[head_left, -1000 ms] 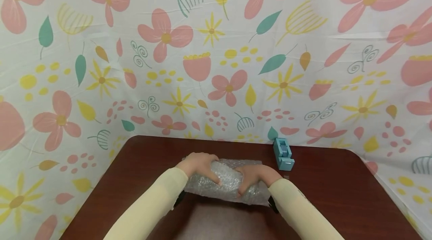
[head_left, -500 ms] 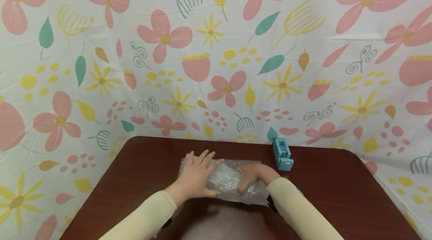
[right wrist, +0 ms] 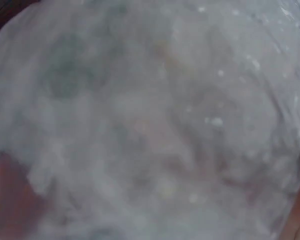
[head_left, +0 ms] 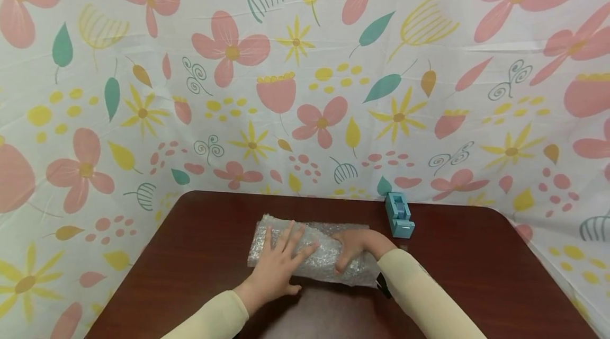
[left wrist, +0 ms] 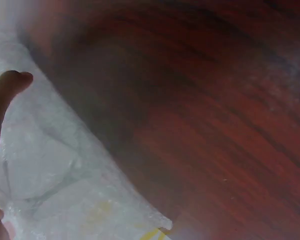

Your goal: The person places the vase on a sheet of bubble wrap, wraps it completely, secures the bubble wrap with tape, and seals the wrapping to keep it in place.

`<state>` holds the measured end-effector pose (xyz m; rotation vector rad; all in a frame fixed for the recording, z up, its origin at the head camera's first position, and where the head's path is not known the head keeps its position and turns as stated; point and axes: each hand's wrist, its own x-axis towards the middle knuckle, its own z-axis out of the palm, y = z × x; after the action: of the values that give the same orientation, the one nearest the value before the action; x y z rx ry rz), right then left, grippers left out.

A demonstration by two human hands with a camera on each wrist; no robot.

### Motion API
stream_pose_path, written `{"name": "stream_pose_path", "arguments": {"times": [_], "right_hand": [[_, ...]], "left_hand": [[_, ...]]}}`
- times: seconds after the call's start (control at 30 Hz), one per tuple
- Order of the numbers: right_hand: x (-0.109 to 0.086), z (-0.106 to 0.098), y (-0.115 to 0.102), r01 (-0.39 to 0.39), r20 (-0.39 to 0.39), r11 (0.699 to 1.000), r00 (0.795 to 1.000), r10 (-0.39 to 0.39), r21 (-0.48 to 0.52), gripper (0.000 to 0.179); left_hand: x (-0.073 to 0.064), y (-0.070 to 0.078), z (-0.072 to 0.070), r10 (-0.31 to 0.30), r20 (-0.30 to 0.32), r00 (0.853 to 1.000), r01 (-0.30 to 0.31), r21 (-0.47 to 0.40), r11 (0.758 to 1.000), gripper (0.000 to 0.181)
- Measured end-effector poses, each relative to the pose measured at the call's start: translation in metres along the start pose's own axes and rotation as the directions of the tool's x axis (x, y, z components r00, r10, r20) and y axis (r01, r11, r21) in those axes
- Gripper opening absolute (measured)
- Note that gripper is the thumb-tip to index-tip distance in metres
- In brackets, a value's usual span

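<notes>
A bundle of clear bubble wrap (head_left: 321,262) lies across the middle of the table; whatever it may contain is hidden. My left hand (head_left: 275,269) rests on its left part with straight, spread fingers, the thumb near the front edge. On the right part, my right hand (head_left: 353,246) grips the bundle, thumb and fingers bent over it. In the left wrist view, a finger (left wrist: 10,87) lies over the cloudy wrap (left wrist: 55,165), whose edge runs slantwise above the wood. Crinkled wrap (right wrist: 140,110) fills most of the right wrist view, with a bit of the hand at the lower right.
A light blue tape dispenser (head_left: 400,217) stands at the back right of the dark red-brown table (head_left: 467,270). The table has rounded back corners. Right behind it hangs a white curtain (head_left: 286,180) printed with flowers and leaves.
My left hand has pulled back from the bundle's far left top toward its front, fingers going from bent to spread, baring the wrap's left end. The right hand has stayed in place.
</notes>
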<state>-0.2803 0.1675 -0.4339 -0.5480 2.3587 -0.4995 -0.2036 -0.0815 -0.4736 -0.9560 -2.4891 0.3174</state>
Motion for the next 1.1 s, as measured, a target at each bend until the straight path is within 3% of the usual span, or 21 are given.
{"name": "stream_pose_path", "arguments": {"times": [0.27, 0.5, 0.77, 1.1], "right_hand": [[0.000, -0.001, -0.001, -0.021, 0.026, 1.000, 0.999, 0.020, 0.014, 0.065], [0.003, -0.002, 0.000, -0.020, 0.048, 0.999, 0.999, 0.018, 0.030, 0.068], [0.005, -0.006, 0.003, 0.000, 0.080, 0.998, 0.997, -0.005, 0.055, 0.069], [0.009, -0.009, 0.008, 0.025, 0.140, 0.993, 0.989, -0.041, 0.112, 0.078]], "left_hand": [[-0.001, 0.001, 0.013, 0.028, 0.016, 0.999, -0.029, 0.105, 0.994, 0.116], [0.001, 0.000, 0.020, 0.038, -0.023, 0.999, -0.033, 0.198, 0.980, 0.119], [0.004, -0.002, 0.024, 0.051, -0.089, 0.995, -0.026, 0.261, 0.965, 0.118], [0.012, -0.001, 0.023, 0.036, -0.101, 0.994, -0.006, 0.286, 0.958, 0.113]]}}
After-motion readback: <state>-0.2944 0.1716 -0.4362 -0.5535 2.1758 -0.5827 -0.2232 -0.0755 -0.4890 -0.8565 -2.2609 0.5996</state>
